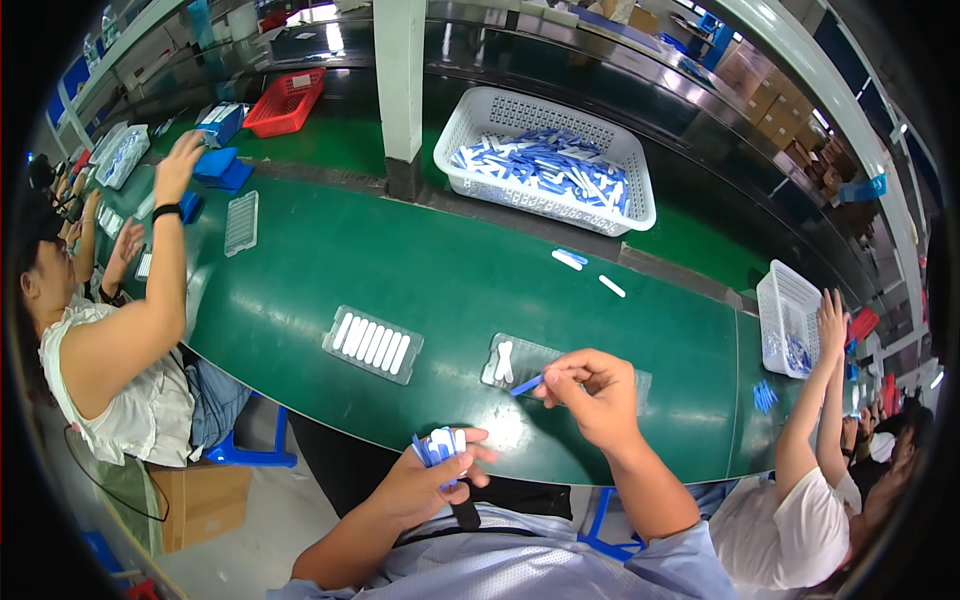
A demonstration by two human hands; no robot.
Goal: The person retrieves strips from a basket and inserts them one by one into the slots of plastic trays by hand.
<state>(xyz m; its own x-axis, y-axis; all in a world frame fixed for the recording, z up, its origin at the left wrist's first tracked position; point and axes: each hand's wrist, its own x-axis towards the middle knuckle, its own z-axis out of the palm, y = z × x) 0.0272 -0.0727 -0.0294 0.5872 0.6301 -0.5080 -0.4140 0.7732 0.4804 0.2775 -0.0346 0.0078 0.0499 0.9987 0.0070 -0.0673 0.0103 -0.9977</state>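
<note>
My left hand (425,480) is closed around a bunch of flat, round-ended blue and white plastic sticks (437,446), near the table's front edge. My right hand (603,395) pinches one blue stick (527,386) between thumb and fingers, over a clear plastic tray (525,353). Two white sticks (504,361) lie at that tray's left end, touching or crossing each other; my right hand hides part of the tray. To the left, another clear tray (402,376) bears a row of several white sticks (372,341) side by side.
A white basket (470,182) full of blue and white sticks stands beyond the green table (450,270), by a post (400,90). Loose sticks (612,286) lie nearer. Co-workers sit left (110,390) and right (780,490), arms over the table. A second white basket (775,320) stands right.
</note>
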